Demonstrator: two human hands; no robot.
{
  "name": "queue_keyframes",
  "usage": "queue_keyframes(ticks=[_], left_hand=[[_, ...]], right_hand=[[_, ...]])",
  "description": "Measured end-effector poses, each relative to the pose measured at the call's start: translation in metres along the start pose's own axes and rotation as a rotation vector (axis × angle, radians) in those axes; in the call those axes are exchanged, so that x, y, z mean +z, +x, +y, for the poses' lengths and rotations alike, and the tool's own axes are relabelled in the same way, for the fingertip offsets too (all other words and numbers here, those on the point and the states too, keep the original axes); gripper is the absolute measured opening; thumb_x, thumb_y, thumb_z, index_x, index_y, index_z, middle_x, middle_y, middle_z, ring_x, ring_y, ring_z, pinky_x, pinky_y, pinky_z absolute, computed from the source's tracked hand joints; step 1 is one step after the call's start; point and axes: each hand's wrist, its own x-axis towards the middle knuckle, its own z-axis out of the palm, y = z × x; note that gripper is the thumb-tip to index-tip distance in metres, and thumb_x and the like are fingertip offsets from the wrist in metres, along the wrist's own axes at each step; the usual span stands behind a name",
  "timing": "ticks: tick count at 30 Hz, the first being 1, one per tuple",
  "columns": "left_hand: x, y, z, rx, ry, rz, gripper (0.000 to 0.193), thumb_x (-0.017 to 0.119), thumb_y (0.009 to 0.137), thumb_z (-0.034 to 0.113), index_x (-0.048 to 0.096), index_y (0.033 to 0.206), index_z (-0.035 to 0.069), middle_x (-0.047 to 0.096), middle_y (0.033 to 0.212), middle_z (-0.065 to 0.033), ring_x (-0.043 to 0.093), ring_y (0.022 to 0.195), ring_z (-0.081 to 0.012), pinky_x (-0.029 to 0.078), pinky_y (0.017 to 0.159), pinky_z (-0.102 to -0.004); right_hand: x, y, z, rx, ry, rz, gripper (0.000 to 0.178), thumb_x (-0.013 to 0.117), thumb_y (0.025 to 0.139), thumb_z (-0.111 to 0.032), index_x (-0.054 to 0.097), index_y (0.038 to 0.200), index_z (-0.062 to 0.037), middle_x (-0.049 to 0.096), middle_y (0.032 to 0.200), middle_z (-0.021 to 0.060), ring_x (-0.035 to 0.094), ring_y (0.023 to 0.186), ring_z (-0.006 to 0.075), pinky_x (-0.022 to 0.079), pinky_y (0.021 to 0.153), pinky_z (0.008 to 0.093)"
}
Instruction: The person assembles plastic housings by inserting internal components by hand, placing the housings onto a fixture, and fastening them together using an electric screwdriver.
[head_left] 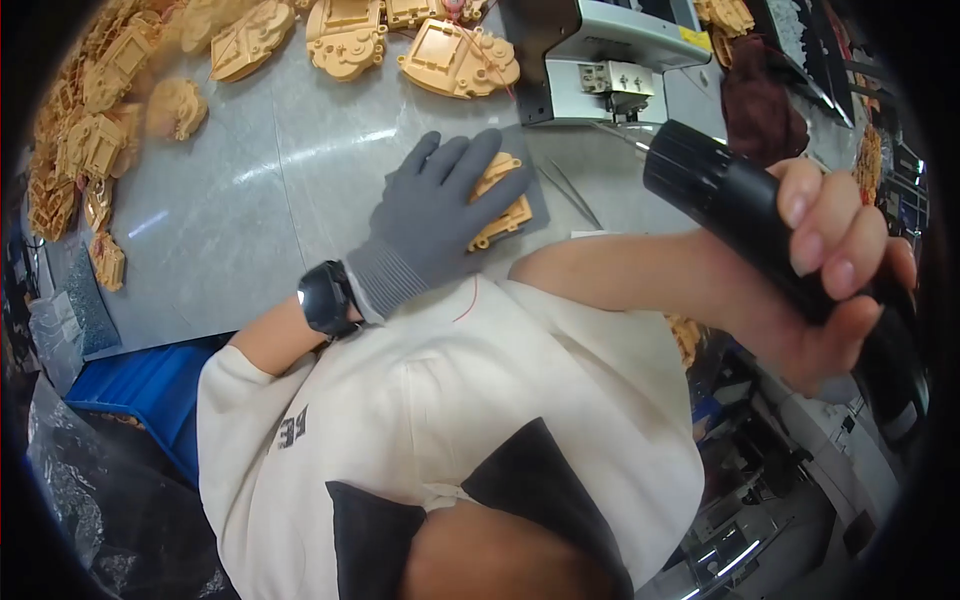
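Observation:
My left hand (440, 205), in a grey knit glove, lies over a yellow plastic housing (500, 222) and holds it down on a small dark mat (537, 205). Thumb and fingers hide much of that piece. Raised at the right, my bare right hand (840, 240) is wrapped round a black electric screwdriver (715, 180). Its thin metal bit (625, 137) points left, close by the front of a grey-and-black bench machine (615, 85); whether they touch I cannot tell. Metal tweezers (572, 192) lie beside the mat.
Several yellow housings (460, 60) line the table's far edge, some with thin red wires. More are heaped at the left (95, 145). A blue bin (150, 385) stands below the table's left edge. A dark red cloth (757, 105) lies right of the machine.

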Motion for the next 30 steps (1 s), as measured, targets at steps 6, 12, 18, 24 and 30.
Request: queue_keyframes(ticks=[6,12,18,24,30], left_hand=[[-0.021,-0.015,-0.033,0.057,0.062,0.021,0.064,0.075,0.062,0.025,0.05,0.12,0.015,0.037,0.132,-0.0187,0.041,0.117,-0.0356,0.037,0.096,-0.0462],[-0.007,-0.029,-0.05,0.124,-0.101,0.202,0.077,0.081,0.057,0.021,0.047,0.124,0.008,0.037,0.132,-0.0234,0.041,0.119,-0.0394,0.039,0.096,-0.043],[0.007,-0.045,-0.031,-0.284,-0.17,0.308,0.083,0.08,0.06,0.019,0.038,0.131,0.008,0.039,0.128,-0.0246,0.044,0.117,-0.0382,0.04,0.095,-0.0413],[0.003,-0.031,-0.032,-0.284,-0.211,0.208,0.08,0.079,0.06,0.019,0.041,0.13,0.009,0.039,0.13,-0.024,0.044,0.117,-0.0378,0.041,0.094,-0.0405],[0.004,-0.022,-0.044,-0.228,-0.231,0.167,0.077,0.078,0.061,0.024,0.043,0.128,0.012,0.04,0.128,-0.0215,0.045,0.115,-0.0374,0.041,0.093,-0.0411]], right_hand=[[0.013,-0.02,-0.027,-0.161,-0.083,0.14,0.032,0.052,0.077,-0.013,0.048,0.108,-0.0098,0.047,0.071,0.0004,0.042,0.06,0.0128,0.035,0.064,0.0323],[-0.028,0.005,-0.001,-0.176,-0.499,0.473,0.043,0.053,0.068,0.002,0.043,0.11,0.0064,0.054,0.059,0.0125,0.053,0.046,0.0212,0.049,0.052,0.0334],[-0.047,0.008,0.037,-0.004,-0.485,0.353,0.044,0.053,0.067,0.009,0.046,0.109,0.0029,0.054,0.065,0.0133,0.051,0.046,0.0211,0.047,0.053,0.0362],[-0.024,0.003,0.062,0.13,-0.698,0.492,0.035,0.056,0.07,0.004,0.047,0.104,0.0036,0.05,0.064,0.0051,0.048,0.047,0.0138,0.042,0.049,0.0237],[-0.038,-0.02,0.051,0.178,-0.572,0.213,0.043,0.053,0.066,0.009,0.043,0.107,0.0049,0.054,0.063,0.0115,0.052,0.048,0.0186,0.046,0.053,0.031]])
